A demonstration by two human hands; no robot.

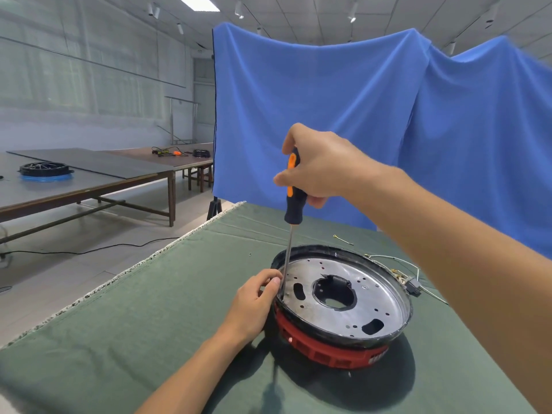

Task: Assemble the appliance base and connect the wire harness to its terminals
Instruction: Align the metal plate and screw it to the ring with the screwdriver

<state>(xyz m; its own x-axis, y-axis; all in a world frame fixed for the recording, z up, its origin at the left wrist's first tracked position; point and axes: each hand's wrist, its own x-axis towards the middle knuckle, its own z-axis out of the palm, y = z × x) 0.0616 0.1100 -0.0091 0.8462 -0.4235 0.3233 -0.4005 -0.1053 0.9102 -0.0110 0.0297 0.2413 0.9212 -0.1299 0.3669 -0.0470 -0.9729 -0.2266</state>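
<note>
right hand (321, 165) wraps a black-and-orange screwdriver (292, 201) upright, tip down at the left inner edge of the metal plate (343, 289) | left hand (255, 303) pinches the shaft near the tip, resting against the appliance base (334, 351), which sits on a green cloth (134, 324) | wire harness (410, 282) lies just behind the base, to the right

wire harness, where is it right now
In the head view the wire harness lies on the green cloth behind and right of the appliance base, partly hidden by the right forearm.

2 bare forearms in view, left hand (254, 303) and right hand (316, 168); both sleeveless to frame edge.
</note>
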